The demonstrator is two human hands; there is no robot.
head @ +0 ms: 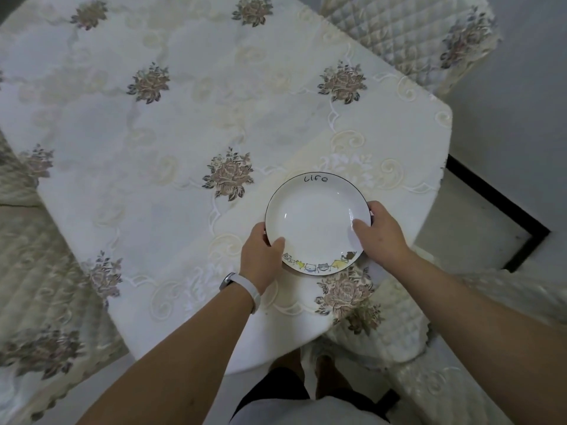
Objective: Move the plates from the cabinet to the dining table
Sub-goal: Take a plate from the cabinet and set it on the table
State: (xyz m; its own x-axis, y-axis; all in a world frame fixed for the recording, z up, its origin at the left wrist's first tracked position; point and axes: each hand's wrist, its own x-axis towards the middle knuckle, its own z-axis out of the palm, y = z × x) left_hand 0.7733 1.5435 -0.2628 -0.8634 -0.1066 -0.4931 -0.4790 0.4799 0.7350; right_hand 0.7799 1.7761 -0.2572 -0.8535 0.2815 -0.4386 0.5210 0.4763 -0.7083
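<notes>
Plate [316, 216] held between both hands at the near right corner of the dining table [153, 118], seen from the head camera.

Head view, looking down: the left hand [260, 256] grips the white plate's left rim and the right hand [380, 231] its right rim, each thumb hooked over the edge and the fingers curled beneath, so the plate sits squarely between the two grips. Whether it already rests on the embroidered tablecloth [352, 142] or hangs just above cannot be told. The likely trouble is the spot. The plate lies close to the table's edge, where the cloth looks folded and uneven, so letting go there could leave it tilted or sliding toward the floor.
</notes>
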